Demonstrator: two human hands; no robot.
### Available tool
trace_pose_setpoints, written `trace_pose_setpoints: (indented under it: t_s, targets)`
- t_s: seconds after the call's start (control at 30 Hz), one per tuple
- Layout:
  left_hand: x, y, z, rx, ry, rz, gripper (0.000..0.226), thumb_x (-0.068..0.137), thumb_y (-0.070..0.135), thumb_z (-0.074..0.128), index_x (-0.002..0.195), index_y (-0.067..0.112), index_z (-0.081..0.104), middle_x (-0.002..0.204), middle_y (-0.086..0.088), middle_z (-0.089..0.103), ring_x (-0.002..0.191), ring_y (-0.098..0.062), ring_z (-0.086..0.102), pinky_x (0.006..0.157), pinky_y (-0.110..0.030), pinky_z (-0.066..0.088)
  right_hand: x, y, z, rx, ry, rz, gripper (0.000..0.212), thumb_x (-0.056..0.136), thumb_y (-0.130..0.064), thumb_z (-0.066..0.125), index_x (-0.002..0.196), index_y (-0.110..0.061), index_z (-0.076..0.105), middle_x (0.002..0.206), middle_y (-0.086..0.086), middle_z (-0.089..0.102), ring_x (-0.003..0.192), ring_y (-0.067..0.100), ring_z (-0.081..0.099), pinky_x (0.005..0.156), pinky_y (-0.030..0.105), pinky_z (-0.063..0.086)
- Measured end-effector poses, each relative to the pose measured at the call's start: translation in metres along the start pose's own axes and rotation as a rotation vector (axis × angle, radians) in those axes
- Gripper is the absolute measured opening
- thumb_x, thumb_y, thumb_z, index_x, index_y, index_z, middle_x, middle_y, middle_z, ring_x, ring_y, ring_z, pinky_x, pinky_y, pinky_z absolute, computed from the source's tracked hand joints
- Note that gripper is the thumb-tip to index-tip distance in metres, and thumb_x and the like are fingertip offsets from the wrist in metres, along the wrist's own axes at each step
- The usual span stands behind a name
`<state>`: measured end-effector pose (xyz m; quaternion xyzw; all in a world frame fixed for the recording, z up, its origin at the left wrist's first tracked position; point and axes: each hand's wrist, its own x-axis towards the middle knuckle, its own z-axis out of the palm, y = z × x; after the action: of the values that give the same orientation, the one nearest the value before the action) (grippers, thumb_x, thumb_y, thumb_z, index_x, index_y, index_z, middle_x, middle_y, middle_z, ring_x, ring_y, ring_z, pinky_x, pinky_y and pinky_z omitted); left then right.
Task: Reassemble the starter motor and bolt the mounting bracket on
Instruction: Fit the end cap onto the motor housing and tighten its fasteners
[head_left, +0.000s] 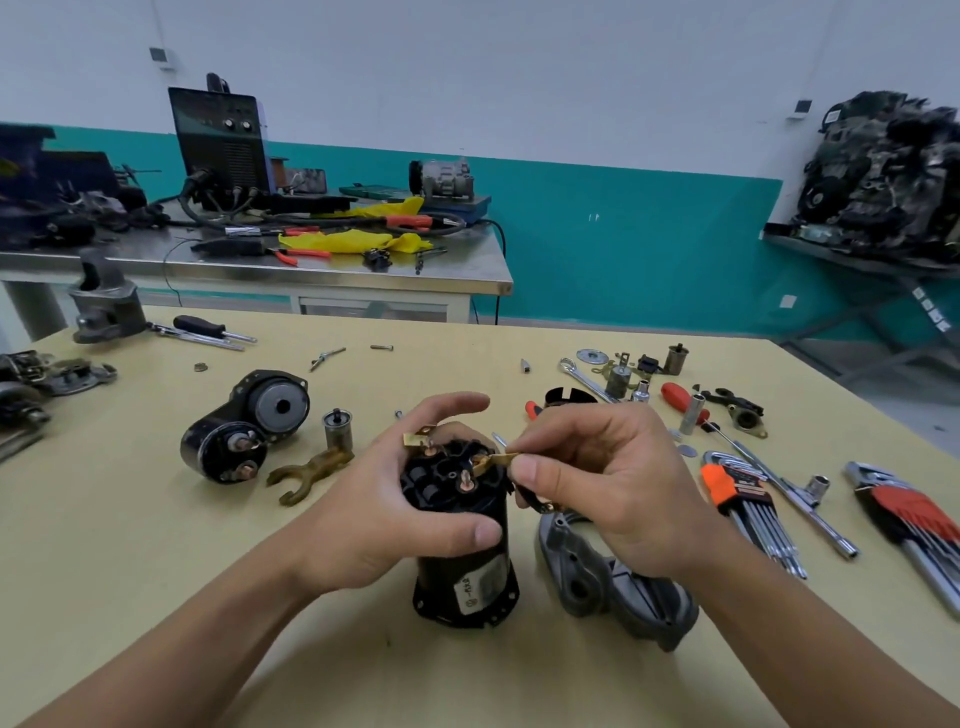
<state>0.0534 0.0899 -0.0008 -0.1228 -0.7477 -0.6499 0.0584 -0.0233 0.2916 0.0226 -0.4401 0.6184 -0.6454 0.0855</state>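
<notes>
**Brush end in hand, most of the assembly waiting**

Head view: the left hand (410, 499) is wrapping its grip round the black motor body (467, 582), which is standing upright on the table (156, 545). The right hand (597, 483) is pinching a brass brush tab (496, 460) at the body's open top. The grey bracket (613, 587) is lying just beside it, unbolted. The solenoid housing (244, 426) and fork lever (309, 470) are lying apart, so most of the work is seemingly waiting.
</notes>
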Motion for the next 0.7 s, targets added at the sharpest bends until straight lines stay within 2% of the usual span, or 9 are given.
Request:
trace_pose_setpoints:
  t_s: [0.07, 0.2, 0.27, 0.33, 0.43, 0.57, 0.7]
  targets:
    - [-0.001, 0.001, -0.002, -0.029, -0.018, -0.011, 0.078, 0.062, 0.020, 0.086, 0.132, 0.027, 0.052, 0.117, -0.012, 0.068, 0.113, -0.037, 0.066, 0.104, -0.052, 0.050, 0.001, -0.001, -0.001, 0.017, -0.009, 0.033, 0.014, 0.081, -0.006, 0.071, 0.083, -0.017, 0.079, 0.073, 0.007, 0.073, 0.065, 0.020, 0.068, 0.063, 0.029, 0.056]
    - [-0.002, 0.004, -0.003, -0.049, -0.068, -0.015, 0.057, 0.062, 0.019, 0.084, 0.111, 0.024, 0.055, 0.115, -0.018, 0.067, 0.102, -0.030, 0.065, 0.092, -0.042, 0.050, 0.004, -0.001, -0.007, 0.025, -0.003, 0.099, 0.013, 0.080, -0.009, 0.071, 0.082, -0.018, 0.080, 0.074, 0.010, 0.072, 0.067, 0.025, 0.066, 0.067, 0.038, 0.055]
    - [-0.003, 0.006, -0.004, -0.037, -0.063, -0.002, 0.053, 0.062, 0.020, 0.082, 0.108, 0.022, 0.058, 0.117, -0.018, 0.065, 0.102, -0.028, 0.064, 0.092, -0.040, 0.051, 0.002, -0.002, -0.006, -0.015, -0.012, 0.085, 0.012, 0.081, -0.010, 0.070, 0.082, -0.018, 0.079, 0.075, 0.012, 0.073, 0.068, 0.026, 0.067, 0.067, 0.035, 0.056]
    - [-0.003, 0.008, -0.007, 0.014, -0.042, 0.010, 0.052, 0.061, 0.024, 0.082, 0.108, 0.022, 0.061, 0.113, -0.014, 0.065, 0.101, -0.025, 0.064, 0.088, -0.033, 0.053, 0.000, -0.003, -0.004, -0.104, 0.010, 0.042, 0.008, 0.082, -0.011, 0.071, 0.083, -0.016, 0.077, 0.077, 0.014, 0.073, 0.069, 0.028, 0.069, 0.066, 0.035, 0.058]
    - [-0.003, 0.009, -0.009, 0.032, -0.010, 0.009, 0.052, 0.058, 0.027, 0.080, 0.108, 0.023, 0.064, 0.101, -0.003, 0.068, 0.094, -0.017, 0.065, 0.082, -0.025, 0.052, -0.004, -0.003, 0.004, -0.257, 0.067, -0.048, 0.005, 0.083, -0.014, 0.070, 0.085, -0.012, 0.075, 0.075, 0.006, 0.072, 0.069, 0.024, 0.067, 0.064, 0.040, 0.058]
    - [-0.003, 0.007, -0.006, 0.032, 0.017, 0.013, 0.050, 0.057, 0.028, 0.077, 0.105, 0.027, 0.065, 0.098, 0.003, 0.068, 0.092, -0.016, 0.065, 0.083, -0.028, 0.053, -0.008, -0.002, 0.017, -0.422, 0.126, -0.190, 0.005, 0.083, -0.010, 0.070, 0.080, -0.014, 0.071, 0.073, -0.008, 0.066, 0.072, 0.019, 0.064, 0.065, 0.029, 0.053]
    - [-0.004, 0.005, -0.005, -0.025, 0.018, 0.025, 0.048, 0.058, 0.025, 0.081, 0.104, 0.028, 0.066, 0.098, 0.002, 0.067, 0.092, -0.016, 0.065, 0.082, -0.028, 0.053, -0.007, -0.005, 0.018, -0.563, 0.103, -0.289, 0.006, 0.083, -0.007, 0.071, 0.078, -0.010, 0.070, 0.073, -0.007, 0.064, 0.072, 0.015, 0.062, 0.066, 0.033, 0.051]
